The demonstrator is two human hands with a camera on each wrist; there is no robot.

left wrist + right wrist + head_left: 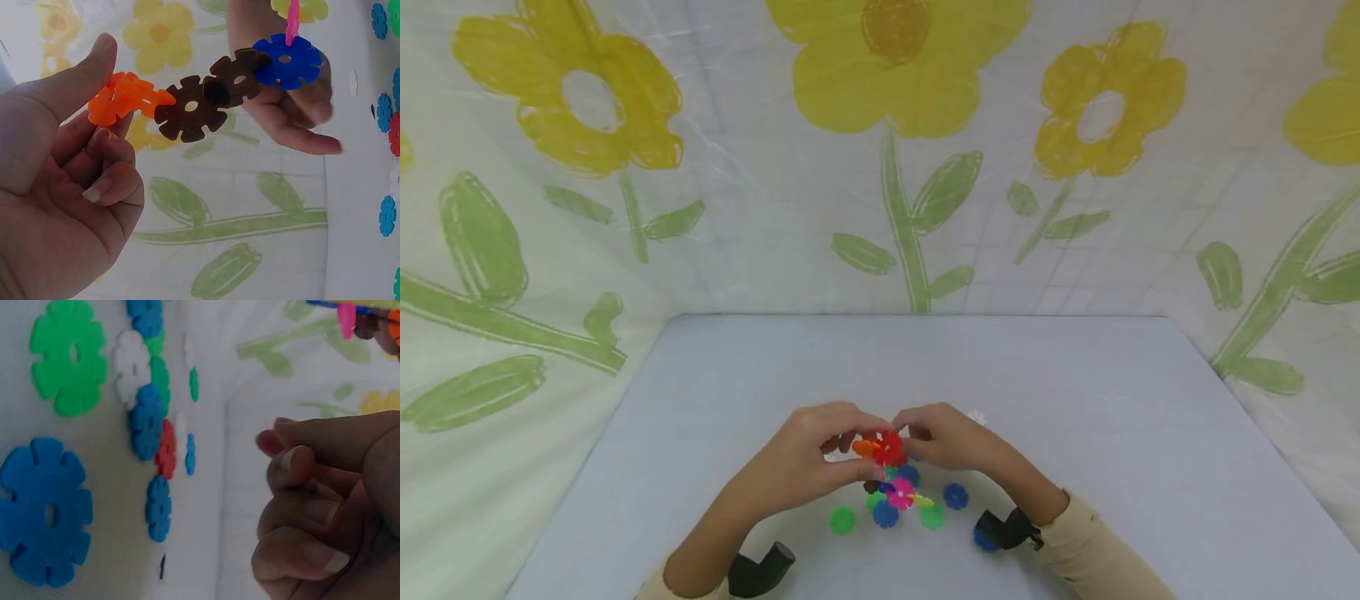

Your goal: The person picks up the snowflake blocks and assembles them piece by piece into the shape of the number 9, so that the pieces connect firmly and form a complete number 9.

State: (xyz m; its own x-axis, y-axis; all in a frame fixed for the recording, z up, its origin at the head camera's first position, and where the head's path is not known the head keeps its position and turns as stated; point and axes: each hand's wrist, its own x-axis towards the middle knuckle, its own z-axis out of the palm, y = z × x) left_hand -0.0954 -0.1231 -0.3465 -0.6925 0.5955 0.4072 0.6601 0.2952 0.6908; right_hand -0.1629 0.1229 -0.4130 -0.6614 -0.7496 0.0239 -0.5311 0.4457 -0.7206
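Observation:
My left hand (812,454) pinches an orange notched plastic disc (105,105) between thumb and fingers. It ends a linked chain: another orange disc (145,99), two brown discs (178,119), a blue disc (300,69), a pink disc (901,493) and a yellow disc (922,500). The chain hangs above the table, its pieces slotted together at angles. My right hand (951,437) is near the held end in the head view. In the right wrist view its fingers are loosely curled, with nothing visible between them, and the chain (347,319) is apart from them.
Loose discs lie on the white table (760,358) beneath and around the hands: green (843,521), blue (956,496), white (977,417) and red (166,449). One blue disc is partly covered by the right wrist's black camera mount (1006,528). A flower-painted curtain (737,208) stands behind.

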